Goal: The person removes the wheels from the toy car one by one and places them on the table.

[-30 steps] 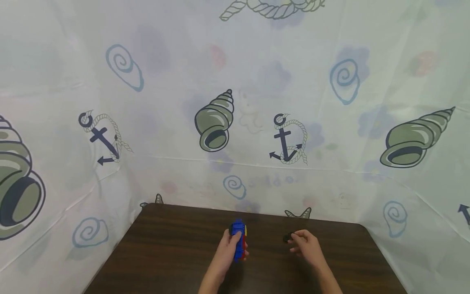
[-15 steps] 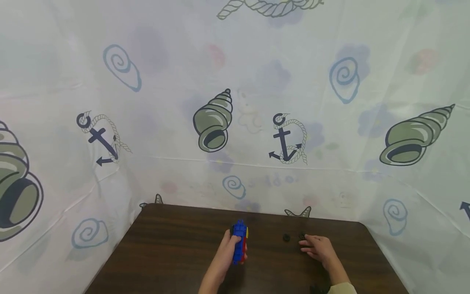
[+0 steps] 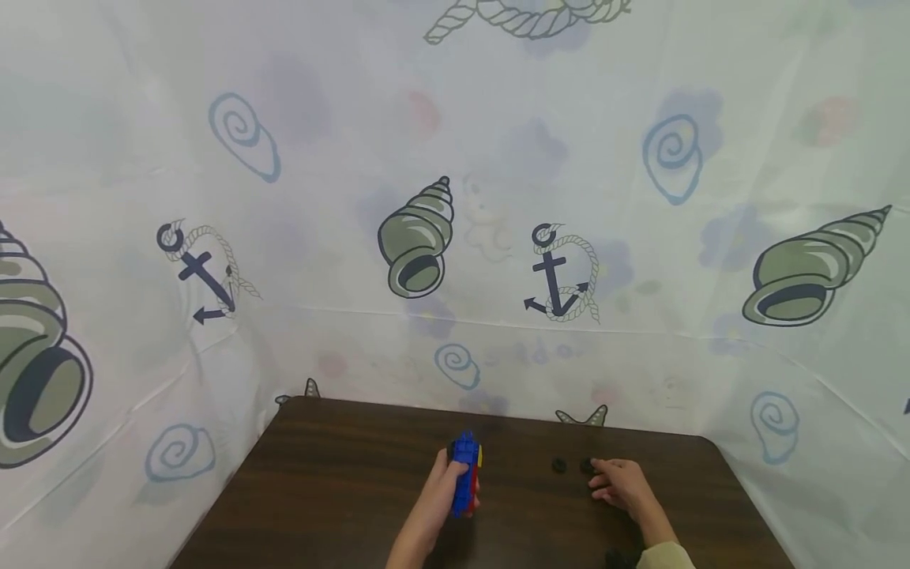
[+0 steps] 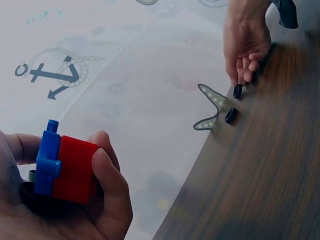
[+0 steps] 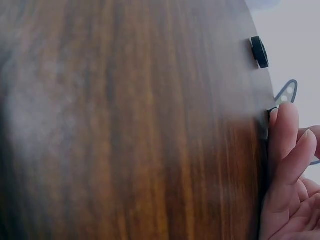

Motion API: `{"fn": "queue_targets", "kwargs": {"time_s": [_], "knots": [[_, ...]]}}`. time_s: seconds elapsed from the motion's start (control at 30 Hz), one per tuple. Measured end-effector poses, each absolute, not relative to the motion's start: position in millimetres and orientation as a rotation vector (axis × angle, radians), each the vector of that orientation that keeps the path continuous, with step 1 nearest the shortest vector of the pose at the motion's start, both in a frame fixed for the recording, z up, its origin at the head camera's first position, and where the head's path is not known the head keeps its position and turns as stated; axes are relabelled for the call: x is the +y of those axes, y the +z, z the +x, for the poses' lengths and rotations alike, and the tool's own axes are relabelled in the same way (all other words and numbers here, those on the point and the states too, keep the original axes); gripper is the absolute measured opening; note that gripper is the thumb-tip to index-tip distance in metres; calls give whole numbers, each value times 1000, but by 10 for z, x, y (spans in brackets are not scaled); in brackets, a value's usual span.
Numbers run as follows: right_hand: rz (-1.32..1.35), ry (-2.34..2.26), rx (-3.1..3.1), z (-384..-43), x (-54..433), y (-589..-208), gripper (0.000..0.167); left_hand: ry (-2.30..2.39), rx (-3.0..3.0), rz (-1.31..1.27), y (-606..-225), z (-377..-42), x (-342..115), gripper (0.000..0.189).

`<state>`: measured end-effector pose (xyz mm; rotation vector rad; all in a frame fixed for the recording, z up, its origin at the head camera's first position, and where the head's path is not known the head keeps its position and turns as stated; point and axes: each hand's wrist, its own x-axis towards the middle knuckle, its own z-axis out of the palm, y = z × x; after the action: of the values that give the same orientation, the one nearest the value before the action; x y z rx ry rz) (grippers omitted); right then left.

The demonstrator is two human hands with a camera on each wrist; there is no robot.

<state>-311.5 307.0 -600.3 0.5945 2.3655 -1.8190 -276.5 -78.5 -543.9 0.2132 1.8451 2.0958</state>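
Observation:
My left hand (image 3: 441,482) grips a toy vehicle (image 3: 465,476) built of blue and red blocks, with a yellow part at its side. In the left wrist view its red block (image 4: 76,167) shows between thumb and fingers, and a black round part (image 4: 37,200) sits below the blue piece. My right hand (image 3: 626,482) touches a small black toy wheel (image 3: 587,465) on the table with its fingertips, its other fingers loosely bent. A second black wheel (image 3: 559,465) lies just left of it. The right wrist view mostly hides the touched wheel behind the fingers.
The brown wood-grain table (image 3: 341,466) ends at a pale curtain (image 3: 327,197) printed with shells and anchors, which stands around its back and sides. Dark pieces (image 3: 617,559) lie near the right sleeve (image 3: 664,555), partly cut off by the frame edge.
My right hand has moved right from the first wheel, which stays on the table. The second wheel now lies at its fingertips. My left hand keeps its grip on the toy vehicle.

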Motion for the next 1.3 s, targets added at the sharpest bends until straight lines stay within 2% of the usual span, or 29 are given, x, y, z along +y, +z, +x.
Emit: {"fn": "queue_targets", "kwargs": {"time_s": [0.33,0.57,0.77,0.87,0.97,1.1,1.3], "knots": [[648,-1927,2339,-3061,3051,-6003,44,2054,1860,339,-5510,-2761,-763,51],[668,-2035,2402,-2945,2985,-5975,38,1965,1968,496,-5586,-2763,-721,65],[433,-2070,2609,-2846,2592,-5711,39,1906,2119,560,-5509,-2745,-721,48],[278,-2069,2715,-2796,2343,-5537,34,1897,2153,586,-5457,-2732,-730,43],[71,-1831,2976,-2709,2118,-5396,26,1903,2173,601,-5430,-2716,-735,42],[-167,-1219,3366,-2589,1859,-5255,21,1860,2243,621,-5445,-2693,-742,40],[-255,-714,3377,-2499,1642,-5156,39,1691,2288,698,-5474,-2686,-749,37]]}}
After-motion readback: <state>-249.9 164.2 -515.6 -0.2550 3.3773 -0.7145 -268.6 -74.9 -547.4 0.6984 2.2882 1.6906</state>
